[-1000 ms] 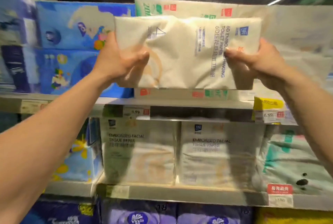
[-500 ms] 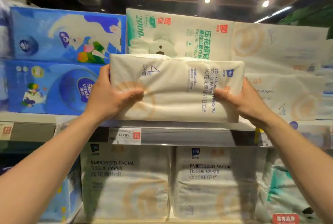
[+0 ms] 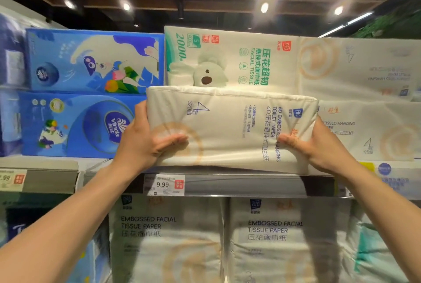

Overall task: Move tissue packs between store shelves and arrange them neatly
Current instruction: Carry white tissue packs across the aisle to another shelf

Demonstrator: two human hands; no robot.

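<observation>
A cream tissue pack (image 3: 232,123) with blue print and an orange swirl lies on its long side at the front edge of the upper shelf (image 3: 239,174). My left hand (image 3: 145,143) grips its left end, thumb across the front. On its right end my right hand (image 3: 319,146) holds it the same way. Behind it stands a white and green koala tissue pack (image 3: 230,55). To its right lie two more cream packs, one (image 3: 369,130) on the shelf and one (image 3: 360,66) stacked above.
Blue Vinda packs (image 3: 75,123) are stacked at the left of the upper shelf. Below, two upright cream facial tissue packs (image 3: 168,237) fill the lower shelf under a 9.99 price tag (image 3: 165,184). A green-and-white pack (image 3: 373,248) stands at lower right.
Both hands have lowered the cream pack from in front of the upper stack down onto the shelf's front edge. The view has tilted upward and come closer.
</observation>
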